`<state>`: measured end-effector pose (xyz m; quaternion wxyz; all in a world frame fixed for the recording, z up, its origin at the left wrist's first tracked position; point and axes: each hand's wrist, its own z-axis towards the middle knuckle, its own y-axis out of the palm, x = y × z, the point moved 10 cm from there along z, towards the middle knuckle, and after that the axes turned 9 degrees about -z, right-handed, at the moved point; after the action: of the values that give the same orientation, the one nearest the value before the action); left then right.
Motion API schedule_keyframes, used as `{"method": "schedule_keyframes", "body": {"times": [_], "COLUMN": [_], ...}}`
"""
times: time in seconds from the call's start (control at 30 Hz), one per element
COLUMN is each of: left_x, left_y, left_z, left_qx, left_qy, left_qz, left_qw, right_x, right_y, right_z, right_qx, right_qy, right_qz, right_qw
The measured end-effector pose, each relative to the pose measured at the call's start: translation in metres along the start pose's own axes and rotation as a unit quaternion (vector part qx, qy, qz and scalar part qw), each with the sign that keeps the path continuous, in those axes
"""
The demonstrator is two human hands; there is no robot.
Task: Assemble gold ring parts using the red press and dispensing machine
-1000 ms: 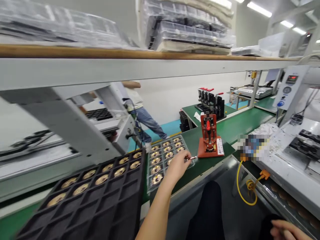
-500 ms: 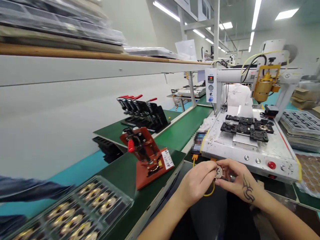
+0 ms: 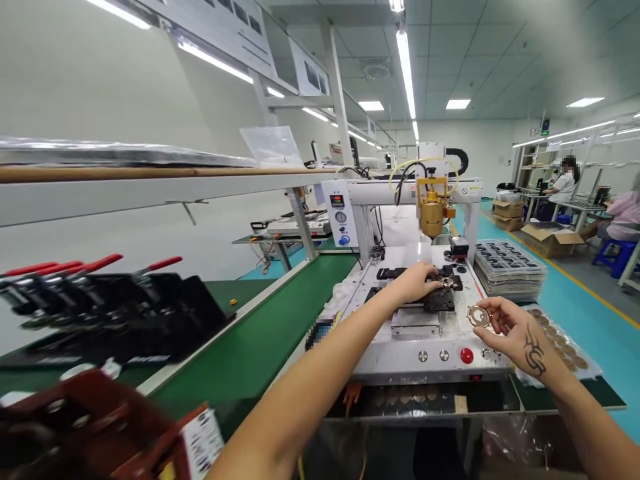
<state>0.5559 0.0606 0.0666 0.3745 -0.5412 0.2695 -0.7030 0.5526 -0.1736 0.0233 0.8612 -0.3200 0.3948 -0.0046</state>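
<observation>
My right hand pinches a round, rose-gold watch case by its edge, held up in front of the machine's right side. My left hand stretches over the machine bed, fingers closed at a second metal watch case. That one sits in the black fixture, partly covered by my fingertips. Above and behind the fixture hangs the gold-coloured dispensing head of the white benchtop machine.
A red emergency button is on the machine's front. Stacked trays and a sheet of round brown parts lie to the right. At left stand red-handled clamps and a brown clamp fixture. Co-workers sit far right.
My view has swung right. My hands, earlier together around a round metal part, have separated: the left reached forward to the fixture, the right holds a watch case off to the right.
</observation>
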Motion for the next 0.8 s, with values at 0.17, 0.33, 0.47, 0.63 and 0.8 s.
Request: {"method": "schedule_keyframes", "body": {"times": [0.17, 0.33, 0.47, 0.63, 0.8], "left_x": [-0.02, -0.033, -0.023, -0.007, 0.001], "left_y": [0.036, 0.05, 0.059, 0.044, -0.021], "left_z": [0.077, 0.098, 0.108, 0.097, 0.055], "left_qx": [-0.091, -0.158, -0.166, -0.12, -0.035], "left_qy": [-0.049, -0.084, -0.098, -0.081, -0.051], "left_qz": [0.035, 0.076, 0.113, 0.092, 0.015], "left_qw": [0.994, 0.981, 0.975, 0.985, 0.998], "right_x": [0.028, 0.054, 0.056, 0.062, 0.066], "right_y": [-0.045, -0.067, -0.048, 0.007, 0.06], "right_z": [-0.024, -0.025, 0.027, 0.1, 0.146], "right_qx": [0.024, 0.055, 0.053, 0.009, -0.107], "right_qy": [0.037, 0.065, 0.044, 0.021, 0.004], "right_qz": [-0.005, 0.019, 0.022, 0.033, 0.007], "right_qw": [0.999, 0.996, 0.997, 0.999, 0.994]}}
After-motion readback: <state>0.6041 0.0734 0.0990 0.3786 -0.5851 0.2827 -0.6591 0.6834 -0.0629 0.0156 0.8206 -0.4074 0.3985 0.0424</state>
